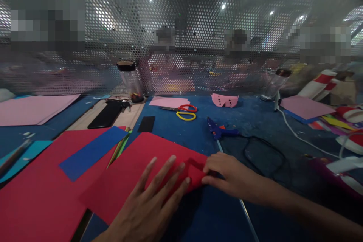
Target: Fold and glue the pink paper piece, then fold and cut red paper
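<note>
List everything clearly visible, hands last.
Held red sheet: one, red, centre foreground
Large red sheet: one, red, left foreground
Blue strip: one, blue, on large red sheet
Turquoise sheet: one, turquoise, left edge
Pink sheets: several, pink, left, back centre, right
Scissors: one pair, red and yellow handles, back centre
Glue gun: one, blue, right of scissors
Dotted cut-out: one, pink, behind glue gun
Lidded jars: two, clear, back left and right
Black slabs: two, black, left of scissors
Clutter: uncountable, multicoloured, right edge
Mesh: one, grey, across back
Left hand: one, on held red sheet
Right hand: one, pinching its right end
</note>
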